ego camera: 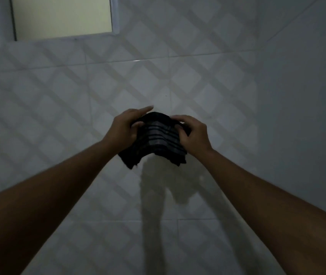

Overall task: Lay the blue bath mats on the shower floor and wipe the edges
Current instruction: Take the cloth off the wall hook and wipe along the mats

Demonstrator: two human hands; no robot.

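A dark folded cloth (155, 139) with grey and black stripes is held up in front of a tiled wall. My left hand (123, 129) grips its left side, index finger stretched over the top. My right hand (193, 133) grips its right side with curled fingers. The cloth's lower corners hang loose below both hands. No blue bath mat shows in this dim view.
A white tiled wall (78, 92) with a diamond pattern fills the view. A pale lit window opening (62, 15) sits at the upper left. A plain side wall (307, 96) meets the tiled one at the right. My arms' shadow falls on the tiles below the cloth.
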